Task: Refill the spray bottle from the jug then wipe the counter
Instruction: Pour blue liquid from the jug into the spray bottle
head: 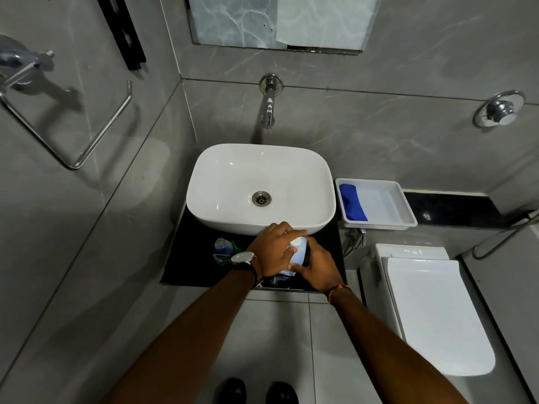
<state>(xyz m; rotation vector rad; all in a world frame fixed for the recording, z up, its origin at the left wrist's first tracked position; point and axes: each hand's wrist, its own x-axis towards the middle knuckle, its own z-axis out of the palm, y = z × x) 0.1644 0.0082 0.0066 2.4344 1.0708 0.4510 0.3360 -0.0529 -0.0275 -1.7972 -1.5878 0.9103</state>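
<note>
Bathroom, top-down view. Both hands on a white bottle (298,253) standing on the black bench (186,258), just in front of the white basin (259,185). Left hand (272,249), watch (243,258) on wrist, closed over the bottle's top, fingers curled around the cap area. Right hand (316,265) wrapped around the bottle's lower body from the right side, thread band (338,290) on that wrist. Bottle looks roughly upright; whether it is the jug or the spray bottle cannot be told, as the hands cover most of it. A dark part shows along its right side. Second small bottle with green label (223,252) sits on the bench just left of the left hand, partly hidden by the wrist. Wall tap (269,107) above the basin. White tray (388,202) right of the basin, with a folded blue cloth (351,203) lying in its left part. Toilet with closed lid (431,310) at lower right. Shoes (256,392) on the tiled floor at bottom edge.
</note>
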